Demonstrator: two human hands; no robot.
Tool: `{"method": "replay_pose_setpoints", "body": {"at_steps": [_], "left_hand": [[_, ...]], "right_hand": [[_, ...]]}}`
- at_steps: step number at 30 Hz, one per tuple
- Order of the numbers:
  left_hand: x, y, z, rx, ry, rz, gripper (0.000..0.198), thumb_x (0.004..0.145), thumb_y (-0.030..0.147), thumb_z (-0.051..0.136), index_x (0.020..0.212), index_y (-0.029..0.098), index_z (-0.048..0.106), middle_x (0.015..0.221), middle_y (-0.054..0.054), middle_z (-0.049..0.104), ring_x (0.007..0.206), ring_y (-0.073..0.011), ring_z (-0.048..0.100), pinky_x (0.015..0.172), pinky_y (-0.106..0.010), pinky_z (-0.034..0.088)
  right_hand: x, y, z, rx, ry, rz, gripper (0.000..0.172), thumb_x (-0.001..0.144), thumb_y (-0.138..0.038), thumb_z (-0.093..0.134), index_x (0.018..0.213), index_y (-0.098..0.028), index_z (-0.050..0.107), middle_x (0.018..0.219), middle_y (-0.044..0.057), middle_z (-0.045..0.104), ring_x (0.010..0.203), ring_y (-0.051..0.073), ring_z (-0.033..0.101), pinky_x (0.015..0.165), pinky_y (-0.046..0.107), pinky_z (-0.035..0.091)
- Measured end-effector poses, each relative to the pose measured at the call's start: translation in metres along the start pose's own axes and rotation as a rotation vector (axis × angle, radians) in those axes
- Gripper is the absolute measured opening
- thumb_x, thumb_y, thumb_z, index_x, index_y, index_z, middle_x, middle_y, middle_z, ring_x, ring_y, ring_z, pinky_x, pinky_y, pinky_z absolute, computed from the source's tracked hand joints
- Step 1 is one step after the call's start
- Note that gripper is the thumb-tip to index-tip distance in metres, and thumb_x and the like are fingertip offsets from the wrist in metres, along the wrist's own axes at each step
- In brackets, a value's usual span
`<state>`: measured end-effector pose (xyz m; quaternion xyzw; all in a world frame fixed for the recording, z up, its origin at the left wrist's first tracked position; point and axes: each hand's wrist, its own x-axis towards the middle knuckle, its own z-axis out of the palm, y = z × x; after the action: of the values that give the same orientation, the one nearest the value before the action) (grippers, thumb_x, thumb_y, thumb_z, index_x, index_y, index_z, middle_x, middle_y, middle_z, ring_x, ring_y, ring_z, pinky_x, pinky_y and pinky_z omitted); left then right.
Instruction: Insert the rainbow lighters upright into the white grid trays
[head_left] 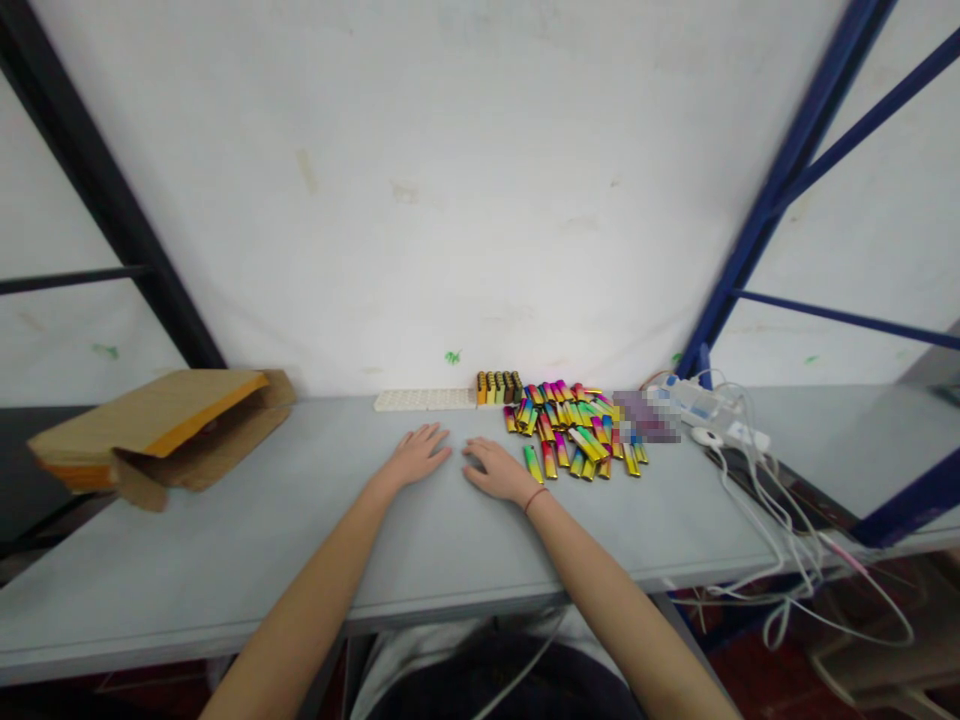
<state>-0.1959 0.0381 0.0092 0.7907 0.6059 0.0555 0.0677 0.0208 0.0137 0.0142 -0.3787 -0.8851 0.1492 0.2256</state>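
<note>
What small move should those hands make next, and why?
Probably the right hand should reach for the green lighter just beside it. It and the left hand rest flat and empty on the table, and the white tray behind looks mostly unfilled.

Both forearms reach forward and converge; the left hand [417, 455] and right hand [496, 468] lie palm-down, fingers loosely spread, fingertips nearly meeting, holding nothing

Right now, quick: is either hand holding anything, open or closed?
Left hand: open, flat on the table, holding nothing.
Right hand: open, flat on the table, empty, beside the pile of colourful lighters.
</note>
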Motion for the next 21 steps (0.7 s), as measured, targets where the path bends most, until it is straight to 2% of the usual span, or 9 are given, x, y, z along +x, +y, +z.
{"method": "replay_pose_setpoints", "body": {"at_steps": [3, 8, 16, 19, 21], "left_hand": [[0.000, 0.000, 0.000, -0.001, -0.004, 0.001, 0.058, 0.100, 0.046, 0.035, 0.151, 0.022, 0.044, 0.163, -0.012, 0.032, 0.152, -0.0293, 0.028, 0.121, -0.051, 0.022], [0.000, 0.002, -0.002, 0.013, -0.045, -0.020, 0.061, 0.100, 0.048, 0.032, 0.153, 0.019, 0.041, 0.165, -0.011, 0.028, 0.153, -0.0288, 0.024, 0.123, -0.049, 0.020], [-0.002, 0.002, -0.003, 0.004, -0.031, -0.012, 0.060, 0.100, 0.048, 0.032, 0.153, 0.021, 0.041, 0.165, -0.011, 0.028, 0.153, -0.0294, 0.025, 0.122, -0.051, 0.021], [-0.002, 0.002, -0.004, -0.005, -0.038, -0.012, 0.060, 0.101, 0.048, 0.033, 0.153, 0.019, 0.041, 0.165, -0.012, 0.028, 0.153, -0.0302, 0.024, 0.122, -0.051, 0.021], [-0.002, 0.002, -0.003, -0.009, -0.032, -0.011, 0.060, 0.101, 0.048, 0.035, 0.152, 0.019, 0.042, 0.165, -0.012, 0.029, 0.153, -0.0301, 0.025, 0.122, -0.051, 0.021]], "right_hand": [[0.000, 0.000, 0.000, 0.000, -0.001, -0.005, 0.032, 0.091, -0.019, 0.060, 0.121, -0.010, 0.065, 0.131, 0.019, 0.064, 0.129, 0.027, 0.055, 0.113, 0.043, 0.039], [0.001, 0.001, 0.001, -0.007, -0.018, -0.005, 0.033, 0.092, -0.020, 0.058, 0.122, -0.007, 0.064, 0.132, 0.021, 0.063, 0.129, 0.027, 0.055, 0.113, 0.042, 0.038], [0.000, 0.003, 0.003, 0.009, 0.009, -0.016, 0.031, 0.091, -0.020, 0.059, 0.120, -0.011, 0.066, 0.132, 0.018, 0.063, 0.128, 0.026, 0.056, 0.112, 0.040, 0.039], [0.001, 0.000, -0.001, 0.025, 0.022, -0.030, 0.027, 0.089, -0.017, 0.060, 0.114, -0.012, 0.068, 0.122, 0.016, 0.069, 0.117, 0.024, 0.062, 0.105, 0.036, 0.043], [0.000, -0.001, -0.010, 0.023, 0.081, -0.004, 0.020, 0.088, -0.015, 0.059, 0.104, -0.014, 0.071, 0.110, 0.012, 0.072, 0.106, 0.022, 0.065, 0.096, 0.031, 0.046]]}}
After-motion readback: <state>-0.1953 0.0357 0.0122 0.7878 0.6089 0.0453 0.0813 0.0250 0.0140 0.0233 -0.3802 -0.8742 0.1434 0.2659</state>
